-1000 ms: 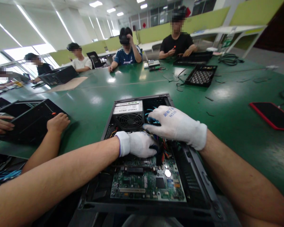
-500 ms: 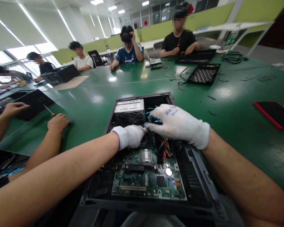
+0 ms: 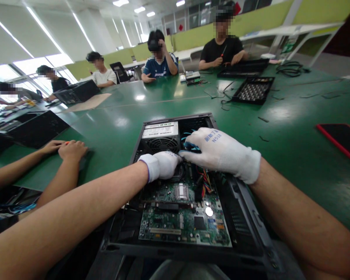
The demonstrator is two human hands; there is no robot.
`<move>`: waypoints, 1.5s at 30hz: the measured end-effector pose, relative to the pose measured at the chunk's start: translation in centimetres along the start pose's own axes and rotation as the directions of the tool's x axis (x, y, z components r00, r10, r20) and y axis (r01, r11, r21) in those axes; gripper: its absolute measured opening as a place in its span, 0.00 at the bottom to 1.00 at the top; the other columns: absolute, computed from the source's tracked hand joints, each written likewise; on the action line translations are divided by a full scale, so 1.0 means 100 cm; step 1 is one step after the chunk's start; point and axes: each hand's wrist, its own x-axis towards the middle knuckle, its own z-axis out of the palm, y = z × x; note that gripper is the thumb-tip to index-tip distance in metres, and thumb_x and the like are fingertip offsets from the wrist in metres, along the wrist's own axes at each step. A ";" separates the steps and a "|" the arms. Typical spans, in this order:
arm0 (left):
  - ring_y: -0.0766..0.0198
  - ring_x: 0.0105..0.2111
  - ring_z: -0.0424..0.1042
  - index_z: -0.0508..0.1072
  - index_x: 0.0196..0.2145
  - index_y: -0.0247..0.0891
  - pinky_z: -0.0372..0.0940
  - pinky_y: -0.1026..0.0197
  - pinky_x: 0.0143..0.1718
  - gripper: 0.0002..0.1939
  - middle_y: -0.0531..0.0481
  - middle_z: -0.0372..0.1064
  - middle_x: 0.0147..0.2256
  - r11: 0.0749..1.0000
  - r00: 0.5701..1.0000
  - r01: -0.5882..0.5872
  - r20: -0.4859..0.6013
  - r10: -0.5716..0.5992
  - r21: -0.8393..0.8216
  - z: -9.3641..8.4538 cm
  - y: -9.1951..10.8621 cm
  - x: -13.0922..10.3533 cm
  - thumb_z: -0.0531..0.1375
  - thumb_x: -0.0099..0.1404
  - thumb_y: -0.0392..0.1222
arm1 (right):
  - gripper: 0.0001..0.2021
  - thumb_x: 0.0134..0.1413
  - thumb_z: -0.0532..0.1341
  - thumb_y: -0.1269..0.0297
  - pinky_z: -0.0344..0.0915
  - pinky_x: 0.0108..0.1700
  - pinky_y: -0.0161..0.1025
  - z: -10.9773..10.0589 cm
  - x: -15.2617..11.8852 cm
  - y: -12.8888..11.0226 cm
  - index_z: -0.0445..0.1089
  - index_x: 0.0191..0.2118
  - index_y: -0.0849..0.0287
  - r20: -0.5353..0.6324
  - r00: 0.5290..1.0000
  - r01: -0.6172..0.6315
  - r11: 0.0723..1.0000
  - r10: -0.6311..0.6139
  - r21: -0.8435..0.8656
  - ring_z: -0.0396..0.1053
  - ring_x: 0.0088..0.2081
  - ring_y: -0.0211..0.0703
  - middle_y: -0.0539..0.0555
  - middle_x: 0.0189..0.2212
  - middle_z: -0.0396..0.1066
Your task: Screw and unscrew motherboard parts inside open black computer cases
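The left hand (image 3: 167,165), gloved, is positioned over the motherboard's (image 3: 186,223) far end, below the power supply (image 3: 160,136); its fingertips are hidden. The right hand (image 3: 212,149), also gloved, is held beside the blue-bladed fan (image 3: 189,137), fingers curled; whether anything is pinched cannot be told. Both are placed inside the open computer case (image 3: 252,221).

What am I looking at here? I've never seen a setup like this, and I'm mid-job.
There is no robot: one camera on a person's head looks forward and down at their gloved hands. The left hand and right hand reach into an open computer case, close together beside the power supply. Their fingertips are partly hidden, so I cannot tell what they grip. Nearer the wearer, a green circuit board lies inside. On the green table lie a red-edged black device, a coiled cable and a dark tray. The bare hands are another worker's.
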 end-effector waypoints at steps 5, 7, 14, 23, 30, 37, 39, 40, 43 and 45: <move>0.50 0.51 0.77 0.72 0.57 0.33 0.71 0.55 0.54 0.23 0.38 0.76 0.52 1.000 0.996 0.000 0.088 -0.002 0.021 0.003 0.000 0.004 0.62 0.64 0.34 | 0.22 0.69 0.54 0.45 0.60 0.42 0.41 -0.001 0.000 -0.001 0.74 0.42 0.61 0.002 1.000 0.006 1.000 -0.006 -0.002 0.71 0.41 0.50 0.60 0.39 0.77; 0.49 0.53 0.76 0.72 0.58 0.33 0.69 0.54 0.56 0.23 0.37 0.75 0.54 1.000 0.999 0.019 0.046 -0.020 0.007 0.005 -0.001 0.005 0.63 0.65 0.39 | 0.22 0.68 0.54 0.45 0.60 0.42 0.41 -0.002 0.001 -0.002 0.74 0.42 0.60 0.012 1.000 -0.006 1.000 0.006 0.000 0.71 0.41 0.49 0.59 0.39 0.77; 0.49 0.56 0.74 0.73 0.55 0.34 0.67 0.54 0.59 0.24 0.37 0.75 0.55 0.998 0.997 0.061 0.053 -0.061 -0.002 0.007 0.000 0.005 0.65 0.63 0.44 | 0.22 0.68 0.54 0.46 0.60 0.43 0.41 -0.002 0.000 -0.001 0.74 0.44 0.61 0.019 1.000 -0.001 1.000 0.001 0.008 0.71 0.42 0.50 0.60 0.41 0.77; 0.51 0.57 0.73 0.73 0.56 0.37 0.66 0.55 0.60 0.24 0.40 0.75 0.54 0.999 0.999 0.047 0.027 -0.047 0.019 0.014 -0.003 0.009 0.66 0.62 0.43 | 0.22 0.68 0.54 0.46 0.60 0.43 0.42 -0.002 0.000 -0.001 0.74 0.43 0.61 0.014 1.000 -0.008 1.000 0.008 0.010 0.71 0.42 0.50 0.60 0.41 0.77; 0.51 0.58 0.72 0.72 0.57 0.37 0.64 0.55 0.61 0.24 0.40 0.75 0.54 0.998 0.997 0.045 0.054 -0.047 0.034 0.010 -0.001 0.009 0.64 0.64 0.42 | 0.22 0.69 0.54 0.47 0.60 0.44 0.42 0.000 0.000 -0.001 0.74 0.43 0.61 0.014 1.000 -0.006 1.000 0.006 -0.004 0.72 0.43 0.51 0.61 0.42 0.77; 0.50 0.58 0.72 0.74 0.55 0.38 0.64 0.54 0.62 0.23 0.40 0.75 0.55 0.999 0.999 0.027 0.025 -0.028 0.020 0.012 -0.002 0.008 0.65 0.63 0.42 | 0.22 0.68 0.55 0.46 0.60 0.41 0.41 -0.004 0.002 -0.004 0.75 0.41 0.61 0.038 0.999 -0.031 1.000 0.031 0.002 0.72 0.41 0.50 0.60 0.39 0.78; 0.50 0.59 0.71 0.73 0.56 0.37 0.63 0.54 0.62 0.23 0.40 0.74 0.56 0.999 0.999 0.032 0.038 -0.032 0.019 0.012 -0.001 0.008 0.66 0.63 0.41 | 0.22 0.68 0.54 0.46 0.60 0.41 0.41 -0.004 0.002 -0.003 0.75 0.41 0.61 0.029 0.999 -0.025 1.000 0.025 0.004 0.71 0.41 0.50 0.60 0.38 0.77; 0.50 0.59 0.71 0.73 0.56 0.37 0.63 0.54 0.62 0.24 0.40 0.74 0.56 0.999 0.999 0.034 0.042 -0.035 0.018 0.011 0.000 0.009 0.66 0.63 0.40 | 0.22 0.68 0.54 0.45 0.60 0.41 0.41 -0.004 0.002 -0.003 0.75 0.41 0.61 0.027 0.999 -0.020 1.000 0.020 0.007 0.71 0.41 0.50 0.60 0.38 0.77; 0.50 0.59 0.71 0.71 0.59 0.37 0.63 0.54 0.62 0.27 0.39 0.72 0.58 0.998 0.997 0.046 0.063 -0.048 0.029 0.007 0.004 0.012 0.65 0.62 0.38 | 0.23 0.68 0.54 0.45 0.60 0.41 0.41 -0.003 0.003 -0.003 0.75 0.41 0.61 0.027 1.000 -0.014 1.000 0.014 0.020 0.72 0.41 0.50 0.60 0.39 0.77; 0.49 0.58 0.72 0.71 0.59 0.35 0.64 0.54 0.61 0.27 0.38 0.73 0.57 0.997 0.994 0.053 0.090 -0.058 0.057 0.004 0.006 0.014 0.65 0.62 0.37 | 0.22 0.68 0.54 0.46 0.60 0.41 0.41 -0.004 0.003 -0.003 0.75 0.40 0.61 0.027 0.999 -0.018 1.000 0.017 0.021 0.71 0.41 0.49 0.60 0.39 0.77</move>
